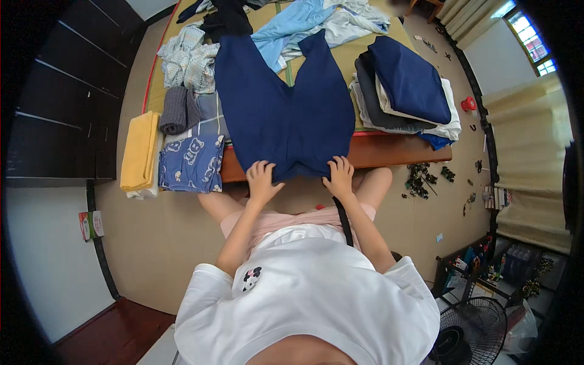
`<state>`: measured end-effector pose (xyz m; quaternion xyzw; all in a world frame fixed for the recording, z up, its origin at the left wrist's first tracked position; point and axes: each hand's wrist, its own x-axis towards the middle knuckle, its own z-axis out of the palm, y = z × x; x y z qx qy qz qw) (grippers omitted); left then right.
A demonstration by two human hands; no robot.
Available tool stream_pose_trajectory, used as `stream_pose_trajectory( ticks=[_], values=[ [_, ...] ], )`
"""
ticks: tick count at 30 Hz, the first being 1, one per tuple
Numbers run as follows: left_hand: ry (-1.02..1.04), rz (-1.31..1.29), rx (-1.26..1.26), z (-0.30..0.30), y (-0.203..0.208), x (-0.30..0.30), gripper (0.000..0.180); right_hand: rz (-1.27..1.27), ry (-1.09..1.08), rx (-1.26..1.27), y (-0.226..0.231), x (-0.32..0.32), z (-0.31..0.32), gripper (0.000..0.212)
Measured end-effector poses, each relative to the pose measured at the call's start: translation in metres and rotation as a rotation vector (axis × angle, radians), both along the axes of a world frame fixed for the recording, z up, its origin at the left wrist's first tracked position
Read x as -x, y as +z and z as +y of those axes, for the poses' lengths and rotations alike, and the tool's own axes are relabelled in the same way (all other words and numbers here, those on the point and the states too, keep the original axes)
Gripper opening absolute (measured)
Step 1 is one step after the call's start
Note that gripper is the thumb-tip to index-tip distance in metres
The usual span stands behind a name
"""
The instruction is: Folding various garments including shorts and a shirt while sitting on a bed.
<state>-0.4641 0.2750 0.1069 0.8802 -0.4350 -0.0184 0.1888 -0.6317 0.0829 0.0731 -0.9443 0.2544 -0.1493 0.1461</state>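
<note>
A pair of navy blue trousers (286,121) lies spread over the bed's front edge, its legs pointing away from me and its waistband hanging toward my lap. My left hand (263,181) grips the left corner of the waistband. At the right corner, my right hand (340,176) holds the same waistband, fingers on top of the cloth. Left of the trousers lie a folded blue patterned cloth (192,163) and a rolled dark grey knit (180,109). On the right is a stack of folded clothes with a navy garment (409,79) on top.
A folded yellow cloth (139,151) rests at the bed's left corner. Crumpled light clothes (188,56) and a light blue garment (292,30) lie farther back on the mat. The bed's wooden edge (389,154) runs before me. A black fan (471,331) stands at lower right.
</note>
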Motion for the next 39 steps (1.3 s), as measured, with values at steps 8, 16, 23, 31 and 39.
stream_pose_trajectory(
  ticks=[8, 16, 23, 31, 39],
  values=[
    [-0.035, 0.296, 0.097, -0.058, -0.042, -0.019, 0.051, -0.083, 0.114, -0.073, 0.004, -0.042, 0.013, 0.049],
    [-0.119, 0.357, 0.117, -0.055, -0.038, -0.027, 0.015, -0.166, 0.196, -0.034, 0.011, -0.044, 0.038, 0.039],
    [-0.194, 0.346, 0.126, -0.049, -0.029, -0.022, 0.012, -0.202, 0.142, -0.067, -0.002, -0.048, 0.037, 0.024],
    [-0.267, 0.123, 0.217, -0.034, -0.03, 0.0, 0.01, -0.189, 0.144, -0.062, -0.007, -0.041, 0.042, 0.024],
    [-0.21, 0.062, 0.186, -0.043, -0.024, 0.002, 0.027, -0.159, 0.141, -0.033, -0.009, -0.038, 0.043, 0.025]
  ],
)
